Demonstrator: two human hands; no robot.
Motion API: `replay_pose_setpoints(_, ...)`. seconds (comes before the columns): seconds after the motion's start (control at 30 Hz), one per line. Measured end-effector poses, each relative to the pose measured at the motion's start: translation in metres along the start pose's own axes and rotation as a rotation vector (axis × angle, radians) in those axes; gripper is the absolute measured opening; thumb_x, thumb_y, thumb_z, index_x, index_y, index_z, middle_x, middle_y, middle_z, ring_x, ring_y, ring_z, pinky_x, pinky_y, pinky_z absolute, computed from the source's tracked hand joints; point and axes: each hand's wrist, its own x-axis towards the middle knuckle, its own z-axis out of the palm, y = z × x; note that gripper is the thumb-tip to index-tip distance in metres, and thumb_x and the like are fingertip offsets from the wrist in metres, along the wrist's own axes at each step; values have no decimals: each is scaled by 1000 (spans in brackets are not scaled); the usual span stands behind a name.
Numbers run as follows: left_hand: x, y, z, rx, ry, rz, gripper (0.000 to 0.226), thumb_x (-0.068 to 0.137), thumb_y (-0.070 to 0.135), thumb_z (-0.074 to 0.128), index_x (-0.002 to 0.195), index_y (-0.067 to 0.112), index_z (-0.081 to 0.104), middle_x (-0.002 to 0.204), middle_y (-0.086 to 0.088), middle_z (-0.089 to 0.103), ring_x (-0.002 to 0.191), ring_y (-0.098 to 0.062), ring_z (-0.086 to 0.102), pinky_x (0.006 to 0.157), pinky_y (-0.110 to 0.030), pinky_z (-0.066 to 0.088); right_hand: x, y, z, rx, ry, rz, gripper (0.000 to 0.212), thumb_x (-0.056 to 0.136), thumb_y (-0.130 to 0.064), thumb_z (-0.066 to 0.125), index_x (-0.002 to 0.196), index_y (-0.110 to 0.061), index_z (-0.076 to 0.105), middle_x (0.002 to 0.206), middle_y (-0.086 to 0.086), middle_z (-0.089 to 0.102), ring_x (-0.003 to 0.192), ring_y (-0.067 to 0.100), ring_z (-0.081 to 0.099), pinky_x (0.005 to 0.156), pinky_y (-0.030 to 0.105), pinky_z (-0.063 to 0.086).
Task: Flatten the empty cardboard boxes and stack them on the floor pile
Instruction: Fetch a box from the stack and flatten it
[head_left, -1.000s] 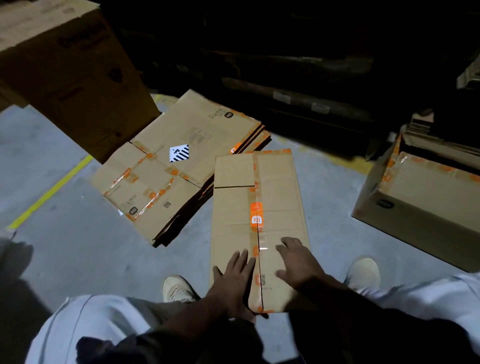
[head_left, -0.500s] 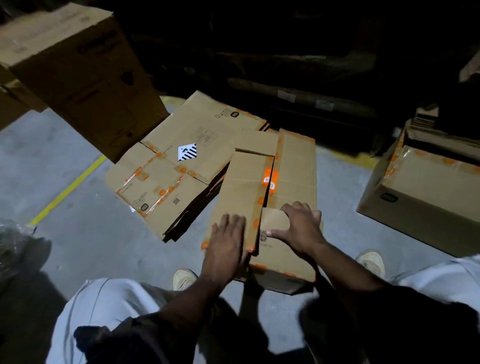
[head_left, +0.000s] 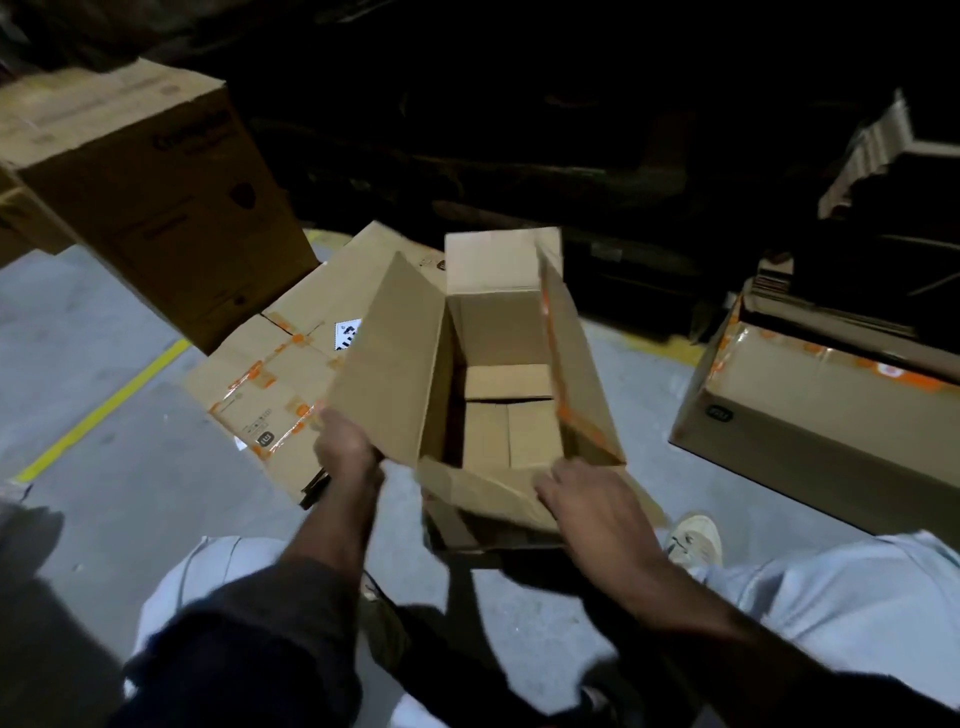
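The open box (head_left: 498, 364) I'm holding is plain tan cardboard with orange tape along one flap, the flattened pile (head_left: 291, 374) matches (plus a black-and-white striped label (head_left: 347, 335)), and the grey floor (head_left: 104, 493) carries a yellow line (head_left: 104, 410).

Clothing of the person, seen from the head camera

Dark sleeves (head_left: 270, 618) are worn — pushed back so that both forearms are left bare down to the left hand (head_left: 347, 448) and the right hand (head_left: 592, 501), on which no gloves, rings or watch are seen. The legs are covered by pale, loose trousers (head_left: 852, 587) — faintly bluish in the dim light and creased at the knees. A light-coloured laced shoe (head_left: 695, 538) is seen on the right foot.
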Motion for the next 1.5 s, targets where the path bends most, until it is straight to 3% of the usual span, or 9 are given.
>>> replay_pose_setpoints(0.17, 13, 5, -2, 329, -67, 290, 53, 104, 44, 39, 87, 1, 65, 93, -22, 66, 86, -37, 63, 80, -45, 53, -11, 15, 20, 214, -364, 26, 53, 89, -14, 60, 138, -32, 53, 126, 3, 51, 121, 23, 45, 99, 38, 41)
replay_pose_setpoints(0.37, -1, -32, -21, 841, -203, 740, 34, 99, 17, 58, 132, 13, 58, 114, -13, 72, 99, -33, 68, 73, -32, 43, 4, 10, 43, 807, -695, 393, 58, 97, -69, 34, 112, -23, 67, 116, 5, 66, 107, 23, 60, 95, 35, 45)
replay_pose_setpoints(0.5, -6, -47, -13, 1207, -304, 1106, 58, 88, 14, 69, 143, 14, 48, 139, -13, 55, 127, -29, 50, 100, -41, 48, 2, 12, 64, 606, -740, 311, 33, 100, -48, 45, 79, -27, 59, 90, -3, 62, 88, 20, 57, 75, 32, 44)
replay_pose_setpoints(0.63, -20, -56, 1, 1450, -339, 1418, 38, 83, 20, 76, 121, 16, 69, 136, -13, 61, 137, -28, 49, 117, -40, 32, -1, 9, 83, 361, -749, 318, 42, 90, -43, 62, 126, -22, 57, 130, 5, 57, 117, 26, 55, 91, 34, 47)
replay_pose_setpoints(0.73, -23, -78, 7, 1518, -716, 871, 58, 96, 29, 63, 148, 12, 40, 134, -10, 59, 120, -24, 58, 97, -36, 51, -2, 8, 93, 344, -581, 557, 78, 84, -40, 74, 145, -16, 33, 139, 10, 40, 129, 30, 42, 94, 38, 46)
replay_pose_setpoints(0.93, -40, -105, 21, 1057, -1165, 202, 51, 93, 53, 63, 135, 24, 60, 129, 3, 66, 107, -12, 60, 91, -26, 50, 2, 28, 125, 931, -596, 995, 95, 74, -21, 84, 150, -6, 29, 133, 12, 56, 118, 27, 57, 98, 32, 49)
replay_pose_setpoints(1.17, -83, -109, 64, -92, -859, -304, 32, 90, 11, 73, 121, 7, 65, 111, -13, 75, 101, -27, 72, 90, -42, 59, 9, 22, 133, 1134, -346, 1133, 91, 68, -9, 80, 146, -23, 37, 118, 5, 47, 110, 27, 56, 86, 35, 55)
replay_pose_setpoints(1.37, -102, -73, 75, 141, -1285, -69, 50, 81, 28, 83, 125, 12, 63, 124, -3, 71, 120, -17, 64, 109, -37, 46, 39, 32, 103, 1364, 25, 1174, 23, 88, -20, 66, 111, -16, 67, 107, 9, 72, 90, 20, 70, 69, 27, 56)
replay_pose_setpoints(1.5, -113, -60, 79, 526, -1058, 91, 39, 96, 56, 57, 94, 23, 77, 96, 8, 77, 95, -6, 70, 87, -23, 53, 36, 10, 88, 1095, 2, 984, 13, 93, -32, 54, 102, -40, 59, 110, -2, 52, 92, 18, 63, 81, 29, 54)
